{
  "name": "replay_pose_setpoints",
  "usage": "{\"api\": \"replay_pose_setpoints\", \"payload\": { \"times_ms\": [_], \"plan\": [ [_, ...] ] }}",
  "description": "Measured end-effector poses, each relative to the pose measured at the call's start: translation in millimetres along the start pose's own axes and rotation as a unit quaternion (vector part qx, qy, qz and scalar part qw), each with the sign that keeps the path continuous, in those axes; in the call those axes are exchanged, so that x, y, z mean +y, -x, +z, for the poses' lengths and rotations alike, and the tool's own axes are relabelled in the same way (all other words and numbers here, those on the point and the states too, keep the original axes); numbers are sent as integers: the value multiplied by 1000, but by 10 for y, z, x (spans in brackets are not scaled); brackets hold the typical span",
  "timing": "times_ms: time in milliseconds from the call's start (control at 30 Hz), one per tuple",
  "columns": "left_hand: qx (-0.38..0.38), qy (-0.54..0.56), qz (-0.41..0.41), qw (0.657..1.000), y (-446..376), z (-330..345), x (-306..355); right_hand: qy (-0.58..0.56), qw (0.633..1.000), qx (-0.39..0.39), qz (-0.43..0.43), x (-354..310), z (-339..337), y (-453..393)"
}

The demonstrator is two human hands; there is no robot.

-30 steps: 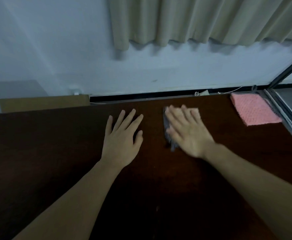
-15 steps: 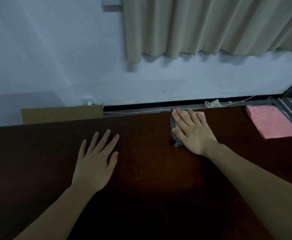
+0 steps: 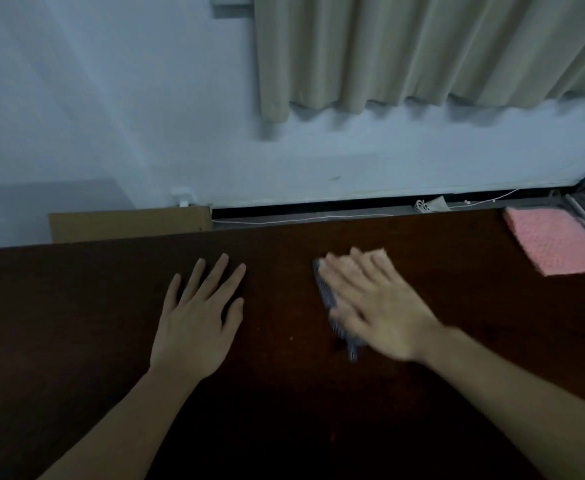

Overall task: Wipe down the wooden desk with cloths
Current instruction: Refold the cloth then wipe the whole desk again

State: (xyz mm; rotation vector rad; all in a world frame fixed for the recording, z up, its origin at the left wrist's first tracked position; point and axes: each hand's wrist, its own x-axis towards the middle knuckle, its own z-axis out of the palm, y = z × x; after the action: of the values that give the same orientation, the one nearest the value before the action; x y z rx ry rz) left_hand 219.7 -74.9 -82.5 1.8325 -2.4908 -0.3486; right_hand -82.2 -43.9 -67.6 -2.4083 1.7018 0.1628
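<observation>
Dark desk (image 3: pixel 76 306) mid-wipe: right hand (image 3: pixel 374 306) presses gray cloth (image 3: pixel 329 299) flat-fingered, left hand (image 3: pixel 197 320) splayed idle, unwiped areas probably next.

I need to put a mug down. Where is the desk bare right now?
Bare wood lies left of the left hand, and between the right hand on its grey cloth and the pink cloth. The strip between the hands is tight. The desk near edge between the forearms is free too.
</observation>
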Motion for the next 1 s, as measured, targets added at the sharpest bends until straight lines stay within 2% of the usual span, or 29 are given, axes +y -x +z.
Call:
{"api": "replay_pose_setpoints", "payload": {
  "times_ms": [100, 233, 300, 467, 567, 633, 800, 900, 1000],
  "plan": [
    [0, -8, -5, 1000, -1, -3, 17, -10, 995, 0, 95, 274, -70, -398],
    [-2, -2, -7, 1000, -4, -1, 18, -29, 991, -9, 133, 219, -98, -590],
    [-1, -3, -8, 1000, -3, 1, 12, -26, 993, -15, 112, 44, -85, -460],
    [-2, -7, -9, 1000, -24, -11, 12, -30, 999, -9, -42, -584, 97, 330],
    [-2, -11, -8, 1000, -11, -13, 14, -34, 997, -6, -70, -581, 157, 439],
    [-8, -11, -7, 1000, -4, -19, 13, -25, 999, -3, -45, -416, 106, 201],
    [-7, -5, -7, 1000, -7, -49, 23, -9, 996, 5, 88, 91, -88, -705],
    [-6, 2, -7, 1000, -5, -48, 32, -22, 993, -11, 111, 74, -130, -895],
    [-11, 0, -9, 1000, -14, -56, 29, -20, 996, -16, 89, -191, -95, -698]
  ]
}}
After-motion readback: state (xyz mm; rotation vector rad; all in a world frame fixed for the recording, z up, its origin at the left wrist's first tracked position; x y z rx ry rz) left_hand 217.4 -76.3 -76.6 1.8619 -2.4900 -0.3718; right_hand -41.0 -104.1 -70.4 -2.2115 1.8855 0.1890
